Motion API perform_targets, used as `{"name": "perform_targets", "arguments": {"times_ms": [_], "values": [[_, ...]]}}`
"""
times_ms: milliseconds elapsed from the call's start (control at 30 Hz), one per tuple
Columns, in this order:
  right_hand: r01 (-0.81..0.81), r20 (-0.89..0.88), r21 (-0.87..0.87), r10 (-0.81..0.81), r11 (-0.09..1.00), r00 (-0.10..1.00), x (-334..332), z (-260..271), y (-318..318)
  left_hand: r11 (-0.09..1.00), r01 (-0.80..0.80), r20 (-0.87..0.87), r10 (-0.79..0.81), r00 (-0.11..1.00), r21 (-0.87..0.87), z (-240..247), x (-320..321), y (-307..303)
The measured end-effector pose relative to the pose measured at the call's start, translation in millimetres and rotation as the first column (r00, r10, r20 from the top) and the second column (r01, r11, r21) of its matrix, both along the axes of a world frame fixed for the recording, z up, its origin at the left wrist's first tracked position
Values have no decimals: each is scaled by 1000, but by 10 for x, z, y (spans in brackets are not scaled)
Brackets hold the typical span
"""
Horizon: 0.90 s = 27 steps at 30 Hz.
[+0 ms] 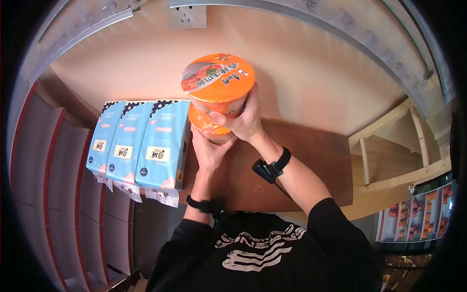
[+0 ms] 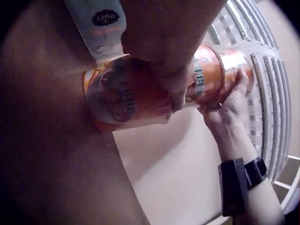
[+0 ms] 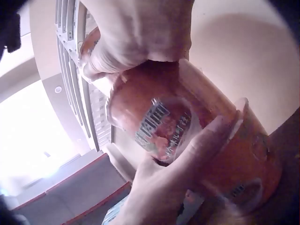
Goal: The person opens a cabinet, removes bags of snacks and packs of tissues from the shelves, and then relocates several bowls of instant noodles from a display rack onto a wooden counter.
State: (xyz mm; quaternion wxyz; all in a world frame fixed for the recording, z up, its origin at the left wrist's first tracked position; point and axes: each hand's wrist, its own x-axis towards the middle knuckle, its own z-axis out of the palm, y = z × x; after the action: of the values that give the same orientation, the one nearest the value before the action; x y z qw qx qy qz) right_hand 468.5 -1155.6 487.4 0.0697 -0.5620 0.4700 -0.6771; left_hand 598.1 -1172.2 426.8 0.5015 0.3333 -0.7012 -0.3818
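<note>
Orange noodle cups stand in a stack beside the blue packs. My right hand (image 1: pixel 247 119) grips the top cup (image 1: pixel 219 80) from its right side, thumb in front. Lower down, my left hand (image 1: pixel 211 150) curls round the stack below the upper cup. The right wrist view shows the left hand (image 3: pixel 168 180) with its thumb near the joint between the middle cup (image 3: pixel 145 112) and the bottom cup (image 3: pixel 255 161). In the left wrist view, the bottom cup (image 2: pixel 131 101) is close to the brown tabletop (image 2: pixel 47 140), and the right hand (image 2: pixel 227 115) holds the far end of the stack.
Three blue tissue packs (image 1: pixel 129 138) stand side by side on the brown table (image 1: pixel 311 160), left of the cups. Red-edged shelves (image 1: pixel 58 185) are at the far left, a wooden frame (image 1: pixel 389 146) at the right. Behind is a wall with a socket (image 1: pixel 187 17).
</note>
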Motion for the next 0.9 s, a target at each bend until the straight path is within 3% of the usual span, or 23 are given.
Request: {"name": "perform_targets", "arguments": {"times_ms": [100,167,200,333,400,533,600,767,833,900], "values": [[17,40,-91,-13,996,999,-83,0,22,1000,-13,-15,13,1000,-6,30,-38,-6],[-27,224,-93,47,995,974,-168,39,95,1000,-9,-20,10,1000,16,-7,-19,-10],[26,234,-122,3,992,972,-245,35,164,1000,-7,-20,7,1000,-18,-39,-21,-31],[93,370,-58,-65,994,927,-452,-135,672,998,33,-14,-34,999,-57,-175,-22,-152],[269,194,100,-284,958,939,-536,-485,901,998,63,76,-61,995,-27,-146,-8,-201],[275,165,244,-320,930,933,-517,-960,1147,998,58,56,-59,997,12,-100,-68,-272],[337,-36,371,-349,865,936,-512,-1030,1176,998,64,39,-63,997,-15,-143,-100,-296],[312,-38,331,-318,890,947,-567,-1194,1039,997,12,100,-4,995,-81,-143,-60,-278],[225,28,363,-252,904,967,-559,-1228,1000,997,-8,109,17,994,-80,-116,-47,-262],[248,-4,398,-268,883,963,-510,-1236,1020,999,23,111,-26,993,31,-58,-14,-210]]}}
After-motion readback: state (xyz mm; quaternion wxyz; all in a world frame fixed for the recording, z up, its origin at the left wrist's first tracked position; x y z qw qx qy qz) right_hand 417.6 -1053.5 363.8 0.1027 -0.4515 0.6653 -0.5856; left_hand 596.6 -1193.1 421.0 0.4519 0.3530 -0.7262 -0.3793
